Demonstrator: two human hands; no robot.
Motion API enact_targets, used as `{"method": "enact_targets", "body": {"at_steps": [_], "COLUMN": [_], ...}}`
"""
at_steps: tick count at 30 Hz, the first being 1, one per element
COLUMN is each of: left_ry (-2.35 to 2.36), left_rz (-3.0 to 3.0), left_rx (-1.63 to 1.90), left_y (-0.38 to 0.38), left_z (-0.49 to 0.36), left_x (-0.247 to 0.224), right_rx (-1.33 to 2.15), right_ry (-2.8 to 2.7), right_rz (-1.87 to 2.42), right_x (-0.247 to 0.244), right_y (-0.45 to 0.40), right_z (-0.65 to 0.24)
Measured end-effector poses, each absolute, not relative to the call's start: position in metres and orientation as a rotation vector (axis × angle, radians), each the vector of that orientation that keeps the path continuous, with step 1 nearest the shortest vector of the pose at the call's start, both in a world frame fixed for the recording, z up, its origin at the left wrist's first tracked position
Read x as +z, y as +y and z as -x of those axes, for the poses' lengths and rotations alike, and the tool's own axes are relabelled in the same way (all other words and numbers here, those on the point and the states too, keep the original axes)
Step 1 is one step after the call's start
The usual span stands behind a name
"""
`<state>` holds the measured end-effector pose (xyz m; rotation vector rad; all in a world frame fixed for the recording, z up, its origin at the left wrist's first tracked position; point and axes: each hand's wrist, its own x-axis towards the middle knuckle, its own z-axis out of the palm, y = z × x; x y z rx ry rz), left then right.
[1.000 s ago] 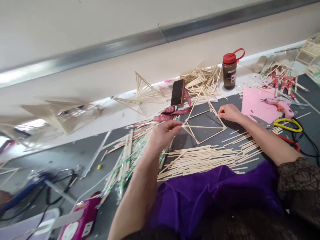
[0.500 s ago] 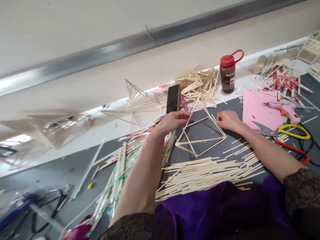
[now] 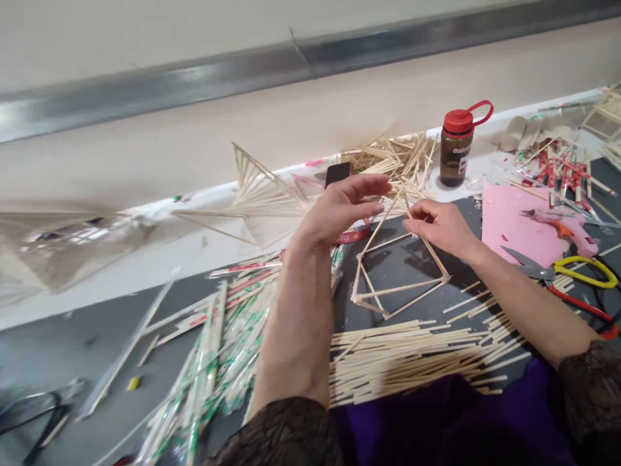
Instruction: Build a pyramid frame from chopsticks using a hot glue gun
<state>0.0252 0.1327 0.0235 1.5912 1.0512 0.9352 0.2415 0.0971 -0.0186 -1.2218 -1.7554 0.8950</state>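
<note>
An angular frame of glued wooden sticks (image 3: 402,287) stands on the grey tabletop in front of me, rising to a peak. My left hand (image 3: 339,210) is beside its upper left, with thumb and fingers spread apart and nothing between them. At the upper right of the frame, my right hand (image 3: 441,228) has thumb and fingers pinched on one of its sticks close to the peak. Loose wooden sticks (image 3: 412,353) lie in a row between the frame and my body.
A phone (image 3: 338,173) and a red-lidded bottle (image 3: 456,152) stand behind. To the right are a pink glue gun (image 3: 575,230), a pink sheet (image 3: 509,210) and scissors (image 3: 585,272). Wrapped chopsticks (image 3: 213,349) are heaped at left; a fan-shaped stick model (image 3: 262,188) stands by the wall.
Both hands have risen toward the frame's peak. My left fingers have spread away from the frame, and my right hand has moved up to its upper stick. The view has shifted slightly.
</note>
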Motion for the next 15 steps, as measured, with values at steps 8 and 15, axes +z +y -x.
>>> {"method": "enact_targets", "body": {"at_steps": [8,15], "left_ry": [0.966,0.964], "left_rz": [-1.624,-1.535], "left_rx": [0.912,0.989], "left_y": [0.139,0.141], "left_z": [-0.044,-0.057], "left_x": [0.019,0.007], "right_rx": [0.844,0.829], "right_ry": [-1.773,-1.738], "right_rz": [1.209,1.239], "right_x": [-0.012,-0.011], "right_y": [0.092,0.092], "right_z": [-0.240,-0.240]}}
